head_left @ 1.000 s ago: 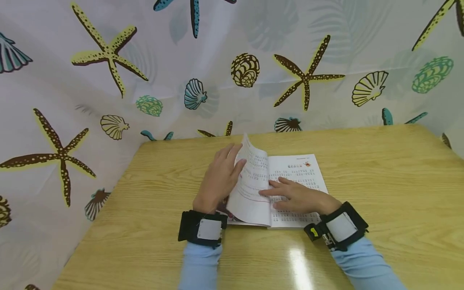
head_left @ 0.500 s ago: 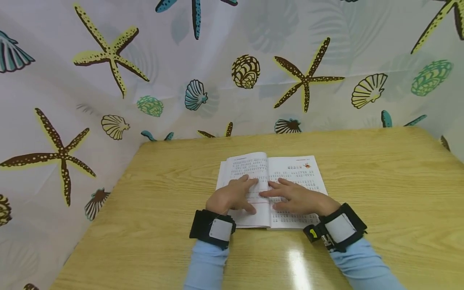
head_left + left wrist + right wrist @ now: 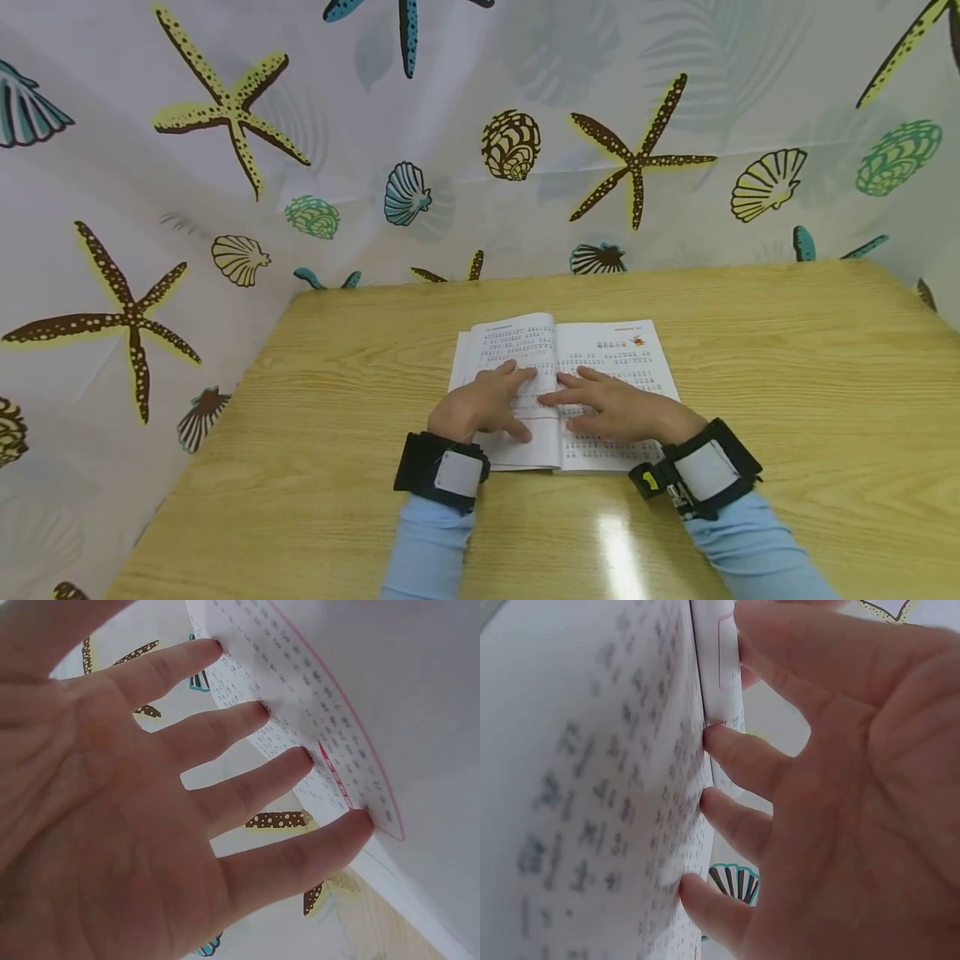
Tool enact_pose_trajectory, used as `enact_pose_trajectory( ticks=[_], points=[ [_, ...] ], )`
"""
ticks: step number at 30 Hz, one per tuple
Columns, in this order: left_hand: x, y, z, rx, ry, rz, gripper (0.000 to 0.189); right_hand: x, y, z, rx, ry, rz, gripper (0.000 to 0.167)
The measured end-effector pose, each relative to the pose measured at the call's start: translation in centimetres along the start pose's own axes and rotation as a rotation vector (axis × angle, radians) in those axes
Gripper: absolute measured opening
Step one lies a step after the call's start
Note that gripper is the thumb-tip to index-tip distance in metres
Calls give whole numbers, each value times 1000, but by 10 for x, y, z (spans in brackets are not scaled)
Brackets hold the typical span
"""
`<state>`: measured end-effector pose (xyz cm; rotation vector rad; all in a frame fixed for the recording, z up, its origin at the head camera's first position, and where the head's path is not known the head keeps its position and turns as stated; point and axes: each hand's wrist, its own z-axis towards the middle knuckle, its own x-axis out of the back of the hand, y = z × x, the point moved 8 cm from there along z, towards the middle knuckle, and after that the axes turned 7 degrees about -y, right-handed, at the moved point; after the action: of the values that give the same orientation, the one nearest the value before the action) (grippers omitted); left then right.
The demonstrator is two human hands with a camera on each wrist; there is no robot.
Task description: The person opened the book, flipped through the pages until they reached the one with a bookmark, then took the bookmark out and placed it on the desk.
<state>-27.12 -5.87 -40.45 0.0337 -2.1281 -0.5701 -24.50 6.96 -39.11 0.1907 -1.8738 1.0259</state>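
An open book point(image 3: 525, 342) with printed text lies on the wooden table, its spine running between the two hands. My left hand point(image 3: 487, 404) rests on the left page, fingers spread toward the spine. In the left wrist view its fingertips point(image 3: 360, 819) press on the paper beside a pink printed line. My right hand point(image 3: 618, 407) lies over the right page point(image 3: 622, 337) with spread fingers reaching to the gutter. The right wrist view shows its fingertips point(image 3: 714, 735) touching the page close to the fold. Neither hand grips anything.
The wooden table point(image 3: 360, 375) extends on both sides of the book. Behind it hangs a white cloth point(image 3: 450, 100) printed with starfish and shells. Each wrist carries a black strap point(image 3: 442, 471) over a light blue sleeve point(image 3: 427, 550).
The left hand has turned the raised page over to the left and come down onto it, flattening it. Over the last half second both hands stay put; the right hand has not moved.
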Motion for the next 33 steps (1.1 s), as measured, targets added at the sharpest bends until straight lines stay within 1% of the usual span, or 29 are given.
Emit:
enact_pose_trajectory(
  ticks=[3, 5, 10, 16, 20, 23, 27, 30, 33],
  points=[
    [-1, 0, -1, 6, -1, -9, 89, 3, 6, -1, -36, 27, -19, 50],
    [0, 1, -1, 9, 5, -6, 89, 6, 12, -3, -81, 53, -63, 52],
    [2, 2, -2, 8, 20, -13, 91, 18, 39, -16, -190, 109, -130, 52],
    [1, 3, -3, 0, 16, -32, 91, 33, 76, -41, -264, 160, -26, 60],
    [2, 4, -2, -1, 16, -28, 90, 37, 93, -53, -309, 165, 41, 64],
    [1, 3, -3, 3, 13, -35, 90, 36, 98, -56, -334, 148, 52, 65],
    [2, 2, -3, 0, 14, -43, 91, 36, 98, -54, -350, 137, 61, 66],
    [2, 1, -2, -6, 18, -41, 91, 38, 97, -54, -358, 145, 87, 63],
    [2, 1, -1, -10, 20, -40, 91, 39, 98, -54, -370, 147, 108, 53]
  ],
)
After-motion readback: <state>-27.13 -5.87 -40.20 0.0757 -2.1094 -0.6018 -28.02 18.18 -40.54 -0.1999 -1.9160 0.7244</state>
